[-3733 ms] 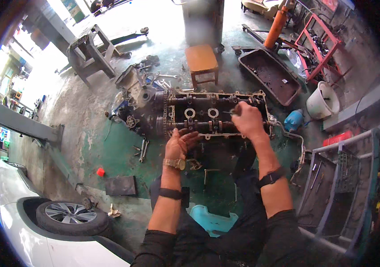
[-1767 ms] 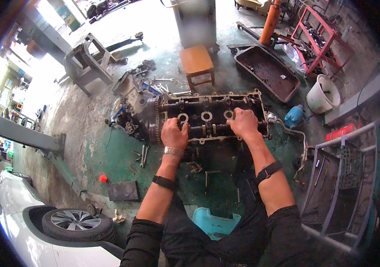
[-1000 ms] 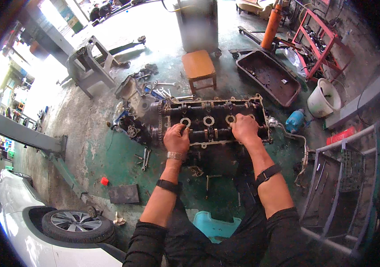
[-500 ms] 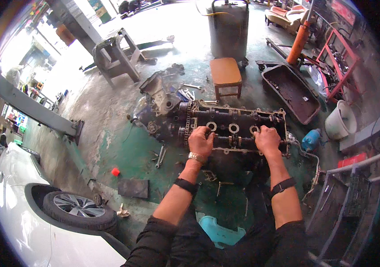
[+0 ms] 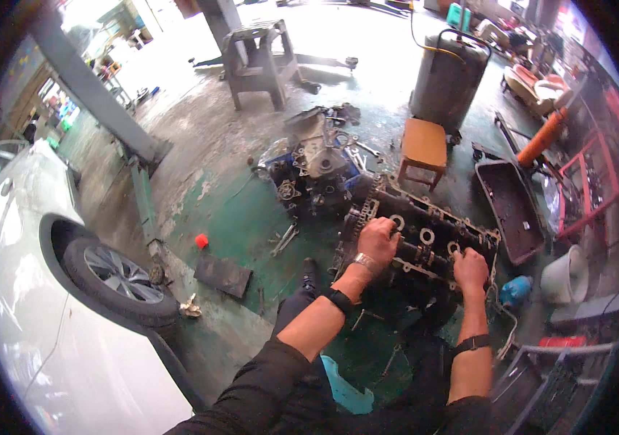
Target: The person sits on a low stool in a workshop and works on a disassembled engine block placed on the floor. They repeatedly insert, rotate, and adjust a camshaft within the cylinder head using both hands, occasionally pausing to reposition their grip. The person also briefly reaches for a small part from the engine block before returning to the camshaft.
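Observation:
A dark engine cylinder head (image 5: 414, 255), with camshafts, several pale round rings and a pale gasket edge, lies slanted in front of me. My left hand (image 5: 378, 243) is closed on it, fingers curled at the ring nearest the timing chain (image 5: 372, 206). Near the other end, my right hand (image 5: 470, 268) is likewise closed, its fingertips at another ring (image 5: 454, 249). The middle ring (image 5: 427, 236) shows between the two hands. Beyond the chain end sits a further engine part with a grey metal cover (image 5: 320, 154). What my fingertips press on is partly hidden.
An orange-topped stool (image 5: 424, 138) and a black tray (image 5: 509, 210) stand beyond the cylinder head. Wrenches (image 5: 285, 238) and a dark flat slab (image 5: 222, 275) lie on the floor at left, near a white car (image 5: 41, 290). A white bucket (image 5: 567, 274) is at right.
The view has swung left, so the surroundings shift right in the picture. The cylinder head looks more slanted, its right end nearer me. Both hands keep their hold on it.

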### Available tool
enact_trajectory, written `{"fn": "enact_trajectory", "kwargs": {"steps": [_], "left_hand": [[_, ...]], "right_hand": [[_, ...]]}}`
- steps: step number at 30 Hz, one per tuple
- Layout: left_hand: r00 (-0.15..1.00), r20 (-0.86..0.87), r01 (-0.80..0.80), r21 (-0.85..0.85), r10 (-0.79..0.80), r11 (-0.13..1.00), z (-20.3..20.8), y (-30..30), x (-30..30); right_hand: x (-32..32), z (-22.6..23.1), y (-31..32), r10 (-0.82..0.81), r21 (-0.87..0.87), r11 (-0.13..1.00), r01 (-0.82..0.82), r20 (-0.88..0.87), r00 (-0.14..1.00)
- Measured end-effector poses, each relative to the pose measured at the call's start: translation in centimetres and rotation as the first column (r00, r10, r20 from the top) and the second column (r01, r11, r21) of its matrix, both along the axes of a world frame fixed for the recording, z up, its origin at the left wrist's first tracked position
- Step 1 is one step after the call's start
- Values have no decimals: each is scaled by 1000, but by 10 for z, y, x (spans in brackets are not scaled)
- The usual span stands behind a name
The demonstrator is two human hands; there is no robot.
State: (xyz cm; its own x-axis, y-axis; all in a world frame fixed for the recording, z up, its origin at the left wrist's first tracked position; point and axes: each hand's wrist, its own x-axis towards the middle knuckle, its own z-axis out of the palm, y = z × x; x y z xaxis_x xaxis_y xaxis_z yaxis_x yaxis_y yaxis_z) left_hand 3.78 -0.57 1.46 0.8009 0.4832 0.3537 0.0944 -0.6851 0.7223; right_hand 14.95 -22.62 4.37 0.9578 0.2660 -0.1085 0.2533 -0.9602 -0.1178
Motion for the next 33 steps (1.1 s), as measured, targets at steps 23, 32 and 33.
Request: {"fn": "enact_trajectory", "kwargs": {"steps": [23, 32, 33], "left_hand": [[1000, 29, 0, -15, 1, 1000, -3, -1, -1], [999, 32, 10, -4, -10, 1000, 0, 0, -2], [999, 43, 3, 2, -3, 1000, 1, 0, -2]], "right_hand": [[1, -2, -1, 82, 7, 997, -83, 59, 995], [2, 0, -2, 20, 31, 999, -20, -19, 1000], [2, 0, -3, 32, 45, 998, -31, -24, 999]]}}
